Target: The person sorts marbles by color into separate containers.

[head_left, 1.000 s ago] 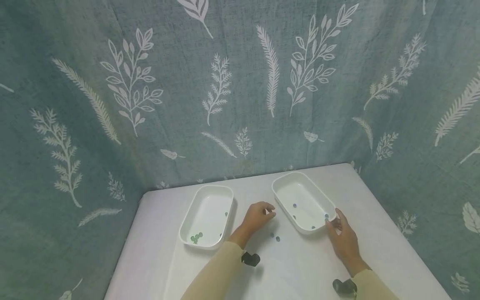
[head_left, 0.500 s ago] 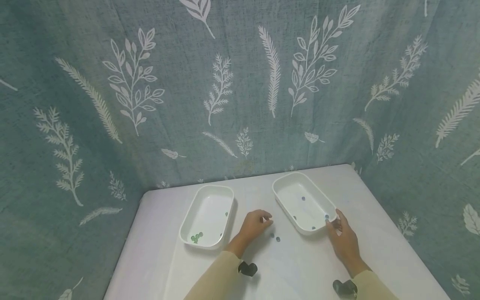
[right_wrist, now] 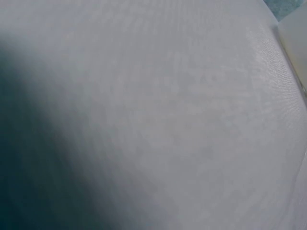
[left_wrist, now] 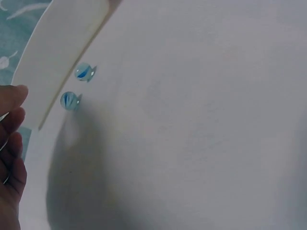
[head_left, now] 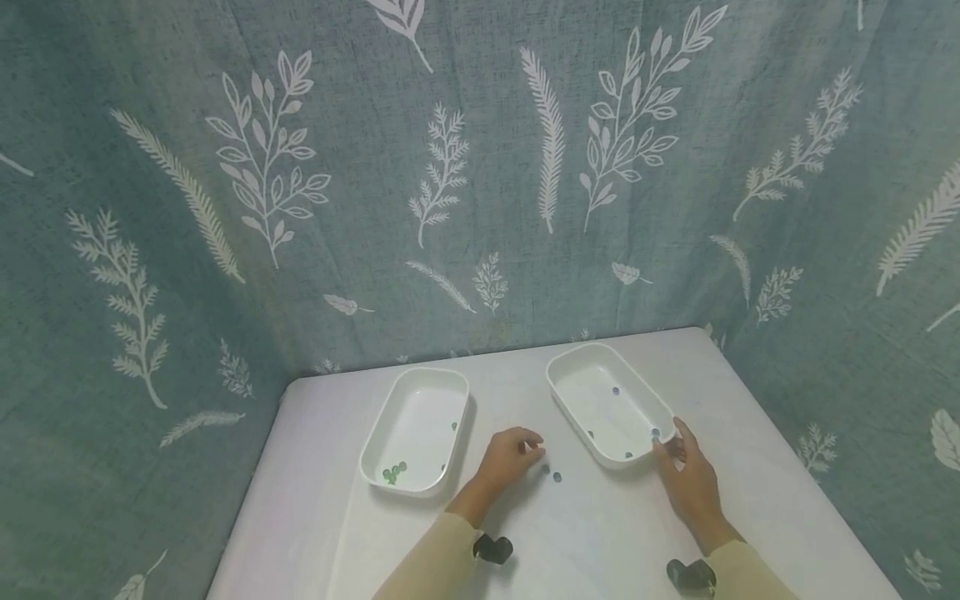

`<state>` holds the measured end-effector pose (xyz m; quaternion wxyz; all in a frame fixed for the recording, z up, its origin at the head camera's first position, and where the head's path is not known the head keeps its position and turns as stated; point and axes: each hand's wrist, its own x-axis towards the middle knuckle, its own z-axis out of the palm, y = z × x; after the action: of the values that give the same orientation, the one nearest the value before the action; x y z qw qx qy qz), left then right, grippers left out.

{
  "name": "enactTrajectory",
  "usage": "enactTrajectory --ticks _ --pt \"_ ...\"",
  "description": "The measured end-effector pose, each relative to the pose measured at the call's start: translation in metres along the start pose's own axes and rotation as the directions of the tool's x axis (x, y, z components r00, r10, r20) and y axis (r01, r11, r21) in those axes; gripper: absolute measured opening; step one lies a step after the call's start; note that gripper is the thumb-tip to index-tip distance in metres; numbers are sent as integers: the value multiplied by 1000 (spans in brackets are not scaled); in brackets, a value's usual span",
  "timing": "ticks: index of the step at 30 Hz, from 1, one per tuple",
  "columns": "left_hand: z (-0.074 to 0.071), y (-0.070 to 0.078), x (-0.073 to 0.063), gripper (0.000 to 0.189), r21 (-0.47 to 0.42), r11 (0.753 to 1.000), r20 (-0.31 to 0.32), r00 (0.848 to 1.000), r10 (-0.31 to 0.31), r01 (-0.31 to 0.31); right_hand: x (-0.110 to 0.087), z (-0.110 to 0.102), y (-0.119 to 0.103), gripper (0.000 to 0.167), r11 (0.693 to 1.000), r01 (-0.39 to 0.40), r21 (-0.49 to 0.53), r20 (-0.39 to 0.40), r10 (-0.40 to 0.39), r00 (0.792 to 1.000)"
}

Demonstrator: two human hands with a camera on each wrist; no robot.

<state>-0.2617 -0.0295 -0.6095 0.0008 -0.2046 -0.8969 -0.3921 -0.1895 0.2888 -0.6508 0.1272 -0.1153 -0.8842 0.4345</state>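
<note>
Two clear glass marbles with blue swirls, one point(left_wrist: 84, 72) and another point(left_wrist: 70, 100), lie on the white table beside a tray wall in the left wrist view. My left hand point(head_left: 508, 457) hovers close to them, fingers loosely bent, with nothing visible between thumb and fingertips. At the near right corner of the right-hand white tray point(head_left: 600, 379), my right hand point(head_left: 687, 479) pinches the rim. Several small bluish marbles sit inside that tray, one point(head_left: 616, 391) towards its middle. The right wrist view catches only table and a bit of tray wall point(right_wrist: 293, 40).
A second white tray point(head_left: 423, 412) stands to the left, with several green marbles point(head_left: 394, 472) grouped at its near end. Patterned green curtains point(head_left: 360, 208) close off the back and sides of the table point(head_left: 315, 467).
My left hand has drawn back from the right tray and down towards the two loose marbles. Inside that tray, one marble has rolled away towards the far side. My right hand stays put.
</note>
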Motion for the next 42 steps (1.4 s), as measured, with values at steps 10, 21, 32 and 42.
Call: enactTrajectory --ticks 10,21,32,42 --pt "8 -8 -12 15 -10 999 5 999 31 -31 1 0 1 72 1000 -15 -3 1 15 1000" --pt "16 -14 -20 19 -4 1000 21 1000 -12 12 0 0 -2 72 1000 -23 -13 -8 23 1000" --pt "20 -14 -24 20 18 1000 -5 1000 16 -16 1 0 -1 73 999 -25 -21 -8 24 1000" --pt "24 -11 -26 23 153 988 0 1000 7 -7 1 1 -1 72 1000 -25 -14 -7 25 1000"
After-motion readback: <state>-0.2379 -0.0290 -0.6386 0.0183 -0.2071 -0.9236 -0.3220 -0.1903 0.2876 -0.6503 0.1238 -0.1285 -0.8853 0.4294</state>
